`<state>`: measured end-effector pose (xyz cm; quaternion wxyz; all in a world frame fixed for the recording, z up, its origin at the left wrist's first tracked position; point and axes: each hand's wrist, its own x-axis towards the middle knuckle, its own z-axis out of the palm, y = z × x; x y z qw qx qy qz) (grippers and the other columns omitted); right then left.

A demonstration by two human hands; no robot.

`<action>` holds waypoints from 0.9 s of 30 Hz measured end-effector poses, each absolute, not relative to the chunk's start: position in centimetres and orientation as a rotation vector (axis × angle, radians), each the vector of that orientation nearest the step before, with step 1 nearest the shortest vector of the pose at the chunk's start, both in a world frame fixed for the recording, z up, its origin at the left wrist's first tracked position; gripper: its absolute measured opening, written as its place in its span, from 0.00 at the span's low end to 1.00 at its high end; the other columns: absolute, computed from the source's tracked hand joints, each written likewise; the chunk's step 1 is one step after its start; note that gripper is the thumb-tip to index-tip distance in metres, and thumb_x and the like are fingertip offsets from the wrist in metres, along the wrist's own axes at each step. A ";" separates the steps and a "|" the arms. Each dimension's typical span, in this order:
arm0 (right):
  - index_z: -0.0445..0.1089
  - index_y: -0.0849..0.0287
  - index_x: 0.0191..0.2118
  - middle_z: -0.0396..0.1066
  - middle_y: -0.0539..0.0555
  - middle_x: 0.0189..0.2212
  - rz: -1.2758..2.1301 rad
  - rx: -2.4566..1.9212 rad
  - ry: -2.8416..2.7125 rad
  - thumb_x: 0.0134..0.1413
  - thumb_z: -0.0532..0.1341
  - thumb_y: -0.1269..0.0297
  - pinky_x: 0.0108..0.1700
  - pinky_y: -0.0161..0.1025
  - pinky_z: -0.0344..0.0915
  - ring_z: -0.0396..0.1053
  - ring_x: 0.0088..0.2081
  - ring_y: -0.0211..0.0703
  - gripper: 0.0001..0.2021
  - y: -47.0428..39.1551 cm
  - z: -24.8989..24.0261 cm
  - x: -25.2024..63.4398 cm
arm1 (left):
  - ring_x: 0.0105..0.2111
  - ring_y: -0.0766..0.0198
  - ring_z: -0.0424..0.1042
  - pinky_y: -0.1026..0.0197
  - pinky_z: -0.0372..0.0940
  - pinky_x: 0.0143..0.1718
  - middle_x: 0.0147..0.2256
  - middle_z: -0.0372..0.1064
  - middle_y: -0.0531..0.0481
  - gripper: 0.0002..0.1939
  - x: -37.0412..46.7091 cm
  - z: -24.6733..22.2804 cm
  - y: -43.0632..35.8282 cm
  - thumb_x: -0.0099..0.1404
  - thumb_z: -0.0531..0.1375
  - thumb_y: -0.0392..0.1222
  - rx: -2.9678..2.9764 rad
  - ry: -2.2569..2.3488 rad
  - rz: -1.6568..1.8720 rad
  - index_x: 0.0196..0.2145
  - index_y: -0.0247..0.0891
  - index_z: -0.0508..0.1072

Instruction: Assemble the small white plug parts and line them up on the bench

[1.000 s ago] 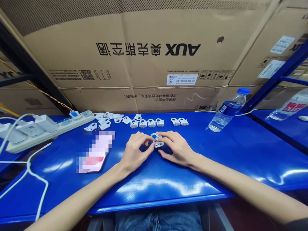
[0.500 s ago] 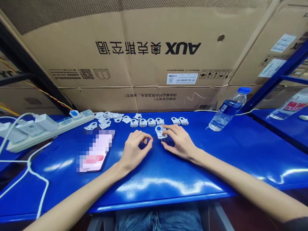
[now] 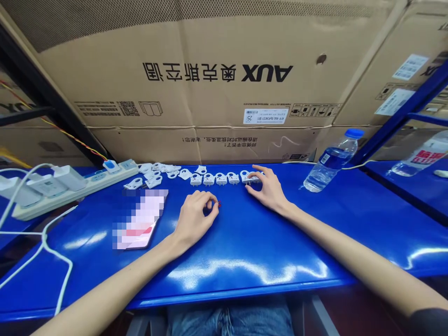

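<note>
My left hand (image 3: 196, 215) is pinched on a small red piece (image 3: 219, 204) above the blue table. Farther back and to the right, my right hand (image 3: 268, 189) has its thumb and fingers around a white plug (image 3: 244, 177) with a ring-shaped top. That plug stands at the right of a row of similar white plugs (image 3: 220, 178). My right fingers partly cover the plugs just beyond it. More white plugs (image 3: 154, 175) lie in a loose pile at the left end of the row.
A phone (image 3: 143, 219) lies left of my left hand. White cables (image 3: 58, 252) and a power strip (image 3: 84, 189) are at the left. A water bottle (image 3: 331, 161) leans at the right; another (image 3: 422, 156) lies beyond the blue post. Cardboard (image 3: 210, 37) stands behind.
My right hand has moved back and right, carrying the white plug from the middle to the row. My left hand has shifted slightly left, still pinching the red piece.
</note>
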<state>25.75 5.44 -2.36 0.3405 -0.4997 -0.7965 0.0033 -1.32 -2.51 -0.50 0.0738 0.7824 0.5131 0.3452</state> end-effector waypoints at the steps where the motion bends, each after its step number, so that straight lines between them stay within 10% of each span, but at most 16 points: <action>1: 0.74 0.53 0.48 0.68 0.61 0.63 0.001 -1.304 -2.084 0.58 0.67 0.58 0.60 0.63 0.66 0.64 0.64 0.63 0.13 5.6 -2.5 25.7 | 0.33 0.60 0.67 0.55 0.58 0.40 0.28 0.68 0.54 0.07 -1.3 -0.5 -2.5 0.70 0.57 0.39 2.347 1.544 1.029 0.34 0.41 0.73; 27: 0.73 0.57 0.56 0.69 0.64 0.62 -0.157 -1.209 -2.277 0.66 0.63 0.53 0.65 0.66 0.59 0.63 0.62 0.64 0.19 6.3 -2.3 23.2 | 0.34 0.59 0.69 0.54 0.58 0.41 0.28 0.70 0.53 0.06 -1.4 -0.6 -2.5 0.67 0.58 0.38 2.305 1.616 0.955 0.35 0.41 0.76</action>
